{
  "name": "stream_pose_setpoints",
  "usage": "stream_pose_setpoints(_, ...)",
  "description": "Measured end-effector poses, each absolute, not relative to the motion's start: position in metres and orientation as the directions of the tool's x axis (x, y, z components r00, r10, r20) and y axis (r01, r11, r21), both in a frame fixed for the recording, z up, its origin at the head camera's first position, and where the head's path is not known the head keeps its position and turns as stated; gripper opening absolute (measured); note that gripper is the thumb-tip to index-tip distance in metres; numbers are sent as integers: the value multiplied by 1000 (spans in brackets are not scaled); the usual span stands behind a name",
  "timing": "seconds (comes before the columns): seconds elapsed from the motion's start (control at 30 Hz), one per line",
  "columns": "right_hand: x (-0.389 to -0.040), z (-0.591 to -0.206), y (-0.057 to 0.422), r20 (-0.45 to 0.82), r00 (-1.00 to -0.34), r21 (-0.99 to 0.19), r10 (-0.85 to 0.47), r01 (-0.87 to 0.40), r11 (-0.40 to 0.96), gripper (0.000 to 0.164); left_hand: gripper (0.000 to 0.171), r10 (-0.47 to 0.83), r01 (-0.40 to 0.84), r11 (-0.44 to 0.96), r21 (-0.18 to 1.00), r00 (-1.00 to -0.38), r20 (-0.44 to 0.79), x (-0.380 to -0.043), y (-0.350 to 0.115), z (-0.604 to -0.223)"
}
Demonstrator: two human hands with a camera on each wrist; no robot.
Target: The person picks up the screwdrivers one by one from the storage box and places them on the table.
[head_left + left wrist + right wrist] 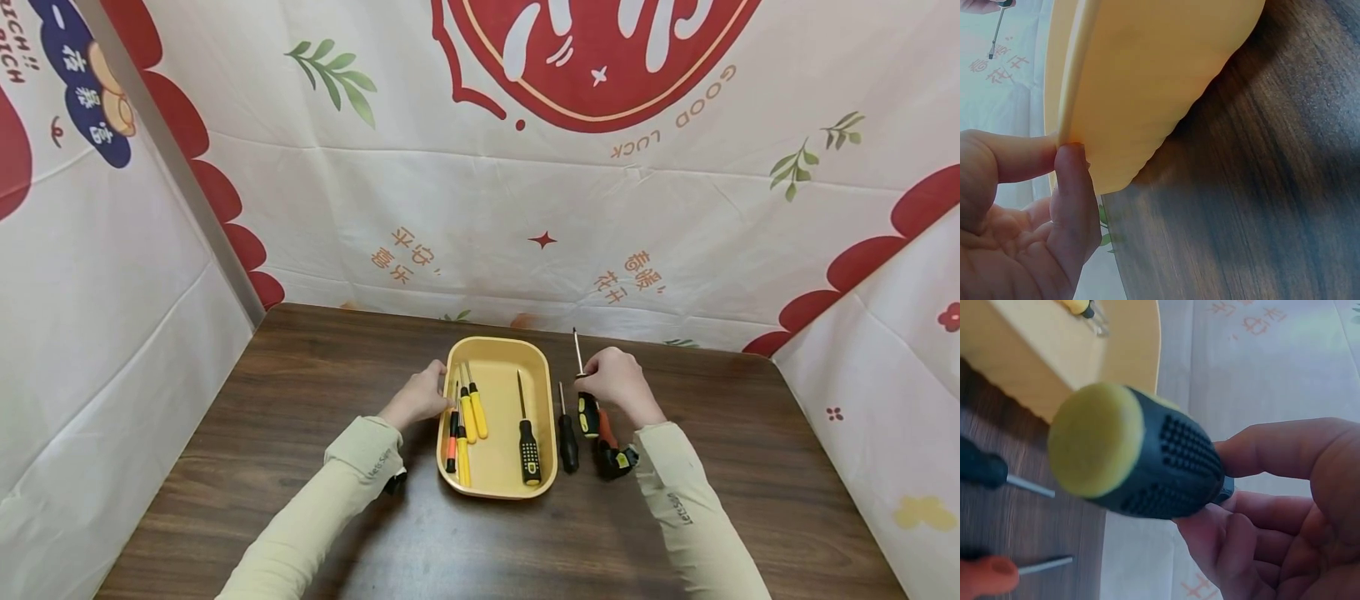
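Note:
My left hand [422, 395] pinches the left rim of a yellow tray [502, 343], thumb and finger on either side of the wall in the left wrist view. My right hand [617, 385] holds a black and yellow screwdriver [1166, 459] by the shaft end of its handle, raised to the right of the tray. Its shaft points toward the back wall and the yellow butt faces the right wrist camera. Inside the tray, several slim screwdrivers [477, 415] with yellow or orange-black handles lie along the left. Another black and yellow screwdriver [529, 450] lies at the right side.
On the brown wooden table [300, 367], a black screwdriver [568, 446] lies just right of the tray. Beside it is an orange and black screwdriver [606, 431], partly covered by the right hand's screwdriver. A printed white cloth [487, 200] hangs behind the table.

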State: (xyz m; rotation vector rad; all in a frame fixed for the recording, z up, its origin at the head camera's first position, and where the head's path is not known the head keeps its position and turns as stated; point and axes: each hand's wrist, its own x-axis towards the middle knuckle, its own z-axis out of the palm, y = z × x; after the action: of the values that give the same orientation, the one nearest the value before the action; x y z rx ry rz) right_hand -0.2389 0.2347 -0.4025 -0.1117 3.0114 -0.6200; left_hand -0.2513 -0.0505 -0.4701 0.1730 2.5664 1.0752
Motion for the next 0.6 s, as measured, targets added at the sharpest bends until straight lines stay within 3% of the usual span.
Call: stream_pose_setpoints(0.6,-241,-405,279,-128,-991,-369,-36,14,929,37,48,238,-47,705,708,-924,-299,-253,-50,-471)
